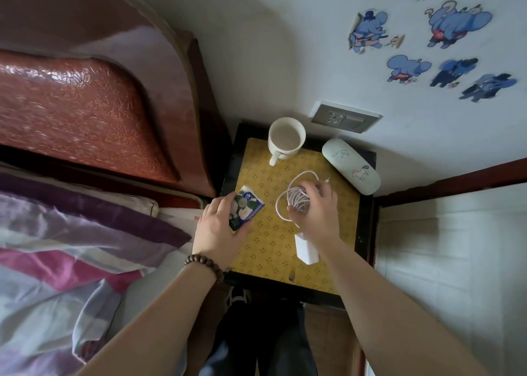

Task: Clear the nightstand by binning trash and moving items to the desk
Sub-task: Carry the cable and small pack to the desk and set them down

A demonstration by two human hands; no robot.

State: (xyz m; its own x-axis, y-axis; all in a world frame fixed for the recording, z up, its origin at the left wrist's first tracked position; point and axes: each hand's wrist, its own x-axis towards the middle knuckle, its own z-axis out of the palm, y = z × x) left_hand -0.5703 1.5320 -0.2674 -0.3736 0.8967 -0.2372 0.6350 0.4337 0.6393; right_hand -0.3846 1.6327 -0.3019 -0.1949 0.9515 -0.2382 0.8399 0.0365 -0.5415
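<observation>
The nightstand has a yellow patterned top with a black rim. My left hand is closed around a small tissue pack printed in green, white and blue, at the top's left side. My right hand grips a coiled white charging cable near the middle; its loose plug end sticks out to the right. A white charger block lies under my right wrist. A white mug stands at the back. A pale glasses case lies at the back right corner.
A bed with a red-brown headboard and striped purple bedding borders the nightstand on the left. A wall socket sits just behind the mug. A white tiled surface lies to the right. My legs stand in front.
</observation>
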